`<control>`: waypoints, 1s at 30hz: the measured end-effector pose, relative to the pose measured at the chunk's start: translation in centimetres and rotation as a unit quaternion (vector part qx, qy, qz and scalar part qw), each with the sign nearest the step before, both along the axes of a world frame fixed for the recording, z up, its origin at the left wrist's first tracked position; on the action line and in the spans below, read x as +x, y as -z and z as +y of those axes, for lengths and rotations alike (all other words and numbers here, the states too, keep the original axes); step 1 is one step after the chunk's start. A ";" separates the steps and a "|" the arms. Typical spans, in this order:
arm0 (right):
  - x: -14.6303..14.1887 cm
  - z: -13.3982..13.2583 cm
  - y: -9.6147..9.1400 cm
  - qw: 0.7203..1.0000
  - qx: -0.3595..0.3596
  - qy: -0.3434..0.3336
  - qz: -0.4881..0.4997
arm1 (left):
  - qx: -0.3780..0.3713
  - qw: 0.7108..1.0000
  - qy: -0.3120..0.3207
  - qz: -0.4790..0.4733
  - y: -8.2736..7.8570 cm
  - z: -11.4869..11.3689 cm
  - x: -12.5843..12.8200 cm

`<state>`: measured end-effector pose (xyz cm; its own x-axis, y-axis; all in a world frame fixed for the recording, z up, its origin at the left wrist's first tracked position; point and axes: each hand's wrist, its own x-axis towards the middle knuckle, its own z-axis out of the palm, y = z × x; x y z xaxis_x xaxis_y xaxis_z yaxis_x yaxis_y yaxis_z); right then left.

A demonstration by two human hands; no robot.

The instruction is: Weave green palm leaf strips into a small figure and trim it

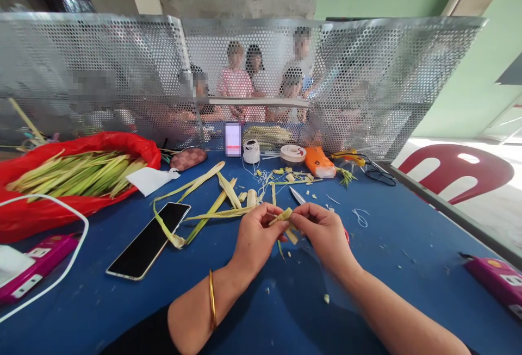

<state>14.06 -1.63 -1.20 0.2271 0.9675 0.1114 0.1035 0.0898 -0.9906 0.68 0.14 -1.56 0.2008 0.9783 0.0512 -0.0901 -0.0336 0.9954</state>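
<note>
- Head view: folded leaf strip (285, 214), pale green, between both hands over the blue table (428, 230).
- Left hand (253, 231): pinching the strip's left part, thumb against fingers.
- Right hand (322, 230): pinching the strip's right end at the fingertips.
- Handling, by judgement: light, pliable, fibrous; prone to splitting along the grain or springing open if loosened; best gripped flat across the fold.
- Just beyond the right hand: pointed blade (297, 196), probably of scissors.
- Beyond the left hand: loose leaf strips (214, 206), beside a dark-screened phone (149, 242).
- Farther off: white thread spool (252, 154), tape roll (292, 154), orange packet (319, 162).
</note>
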 end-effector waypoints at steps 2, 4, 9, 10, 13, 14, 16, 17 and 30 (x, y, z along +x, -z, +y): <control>0.0 0.0 0.0 0.999 -0.011 0.010 0.037 | 0.004 1.000 0.006 0.005 0.0 0.0 0.0; -0.1 0.0 0.0 0.997 -0.015 0.013 0.068 | 0.009 1.000 0.009 0.020 0.0 0.0 0.0; 0.1 0.1 -0.3 0.998 -0.031 -0.005 0.059 | -0.005 0.999 -0.011 0.031 0.1 0.0 0.1; 0.2 0.1 -0.4 0.998 -0.033 -0.012 0.053 | -0.008 0.999 -0.015 0.031 0.1 0.0 0.0; 0.4 0.2 -0.6 0.998 -0.029 -0.031 0.037 | -0.009 0.999 -0.022 0.029 0.3 0.1 -0.1; 0.5 0.2 -0.7 0.999 -0.027 -0.032 0.033 | -0.008 0.999 -0.022 0.028 0.4 0.2 -0.2; 0.5 0.3 -0.7 0.999 -0.027 -0.023 0.028 | -0.003 0.999 -0.021 0.028 0.5 0.2 -0.2; 0.5 0.3 -0.7 0.999 -0.027 -0.018 0.026 | -0.001 0.999 -0.020 0.029 0.5 0.2 -0.3; 0.4 0.3 -0.1 0.999 0.032 0.018 -0.020 | -0.006 1.000 0.010 -0.004 0.3 0.2 0.0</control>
